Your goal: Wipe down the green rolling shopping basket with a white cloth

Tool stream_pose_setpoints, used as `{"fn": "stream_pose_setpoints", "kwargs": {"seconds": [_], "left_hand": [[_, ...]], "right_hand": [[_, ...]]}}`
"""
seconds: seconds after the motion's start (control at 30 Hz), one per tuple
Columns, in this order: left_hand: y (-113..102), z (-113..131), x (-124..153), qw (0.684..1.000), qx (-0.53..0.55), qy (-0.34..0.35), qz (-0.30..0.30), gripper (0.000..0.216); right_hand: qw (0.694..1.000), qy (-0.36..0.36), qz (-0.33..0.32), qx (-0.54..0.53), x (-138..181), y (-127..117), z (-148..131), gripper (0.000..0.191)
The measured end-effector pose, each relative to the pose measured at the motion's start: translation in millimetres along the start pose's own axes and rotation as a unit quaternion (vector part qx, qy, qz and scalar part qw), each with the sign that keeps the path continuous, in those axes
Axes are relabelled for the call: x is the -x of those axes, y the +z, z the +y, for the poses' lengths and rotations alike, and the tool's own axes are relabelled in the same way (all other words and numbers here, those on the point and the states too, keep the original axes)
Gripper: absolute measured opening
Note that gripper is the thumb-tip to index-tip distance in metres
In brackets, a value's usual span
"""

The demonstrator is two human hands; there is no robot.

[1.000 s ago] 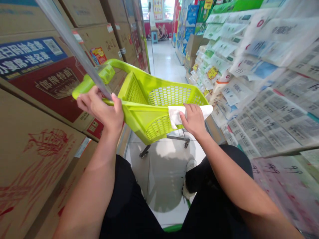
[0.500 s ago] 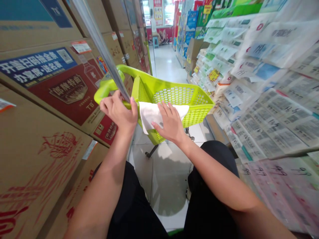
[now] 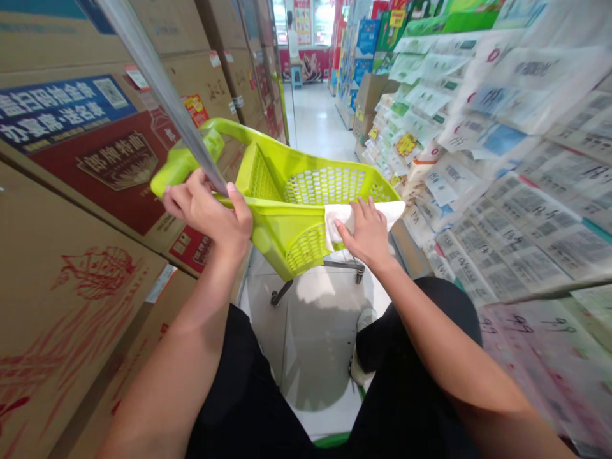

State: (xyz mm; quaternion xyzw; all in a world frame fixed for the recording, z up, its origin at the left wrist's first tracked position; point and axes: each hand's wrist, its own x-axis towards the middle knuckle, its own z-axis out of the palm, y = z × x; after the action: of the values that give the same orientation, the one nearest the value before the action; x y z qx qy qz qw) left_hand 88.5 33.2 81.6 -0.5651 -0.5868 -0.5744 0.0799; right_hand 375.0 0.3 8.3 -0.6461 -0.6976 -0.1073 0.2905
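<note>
A bright green shopping cart (image 3: 268, 233) with a perforated plastic basket stands in front of my knees. My left hand (image 3: 205, 210) is closed on the cart's near rim by the handle, beside a metal pole (image 3: 162, 89) that slants up to the left. My right hand (image 3: 370, 233) presses a white cloth (image 3: 335, 223) against the near side of the basket towards its far end. Its fingers lie over the top rim and the thumb is spread on the cloth. The basket's inside shows no goods.
Stacked cardboard cartons (image 3: 95, 280) rise close on the left. Packs of tissue (image 3: 521, 223) with handwritten prices are piled on the right. Tiled floor (image 3: 315, 118) runs down the aisle to a blue stool (image 3: 296, 76) and a person (image 3: 292, 39) near the windows.
My right hand has slid the cloth along the basket's rim to the right, towards the far end. The cart and my left hand have shifted slightly left in view.
</note>
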Motion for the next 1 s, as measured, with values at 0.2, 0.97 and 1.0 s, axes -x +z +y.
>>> {"fn": "stream_pose_setpoints", "kwargs": {"seconds": [0.2,0.97,1.0], "left_hand": [[16.8,15.2,13.4,0.996,-0.029,0.072,0.034,0.042],[14.0,4.9,11.7,1.0,0.013,0.014,0.015,0.045],[15.1,9.6,14.6,1.0,0.004,0.02,0.014,0.045]], "right_hand": [[0.996,-0.063,0.003,-0.066,-10.0,4.8,-80.6,0.087],[0.993,-0.1,0.043,-0.035,-6.7,9.8,-40.6,0.077],[0.992,-0.107,0.048,-0.046,-9.0,10.4,-50.4,0.078]]}}
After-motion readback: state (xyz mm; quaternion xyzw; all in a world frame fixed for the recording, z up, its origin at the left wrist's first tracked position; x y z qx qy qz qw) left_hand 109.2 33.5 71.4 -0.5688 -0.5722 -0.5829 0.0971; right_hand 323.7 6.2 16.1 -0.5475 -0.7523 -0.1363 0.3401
